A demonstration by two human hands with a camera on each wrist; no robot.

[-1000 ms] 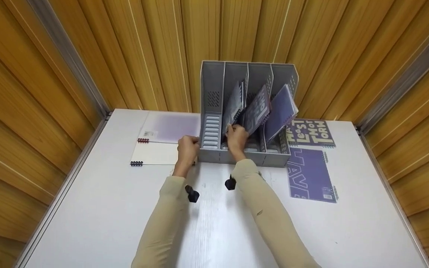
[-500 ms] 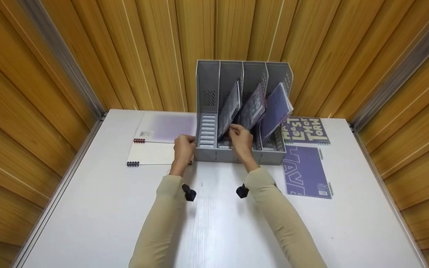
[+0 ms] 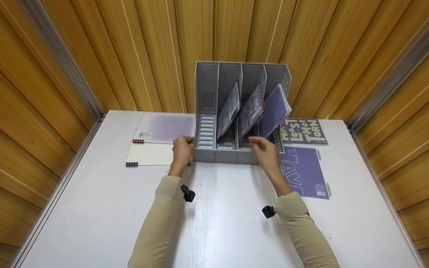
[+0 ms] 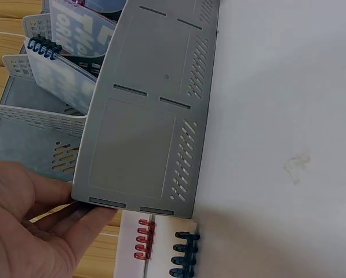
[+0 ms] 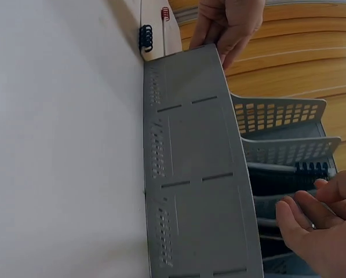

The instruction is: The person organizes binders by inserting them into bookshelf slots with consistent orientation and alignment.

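Note:
A grey four-slot file organizer stands at the back of the table. My left hand holds its left front corner, thumb and fingers at the edge in the left wrist view. My right hand is over the front edge near the right slots, fingers loosely bent with nothing between them in the right wrist view. Spiral notebooks lean to the right in three slots: a dark grey one in the second, a lettered one in the third, a purple one in the rightmost. The leftmost slot shows its bare slatted floor.
Left of the organizer lie a pale purple notebook with red rings and a cream notebook with dark rings. A lettered notebook and a purple notebook lie on the right. Wooden panels wall the table.
My right hand has let go of the dark grey notebook in the second slot and moved right, toward the right slots. My left hand stays at the organizer's corner.

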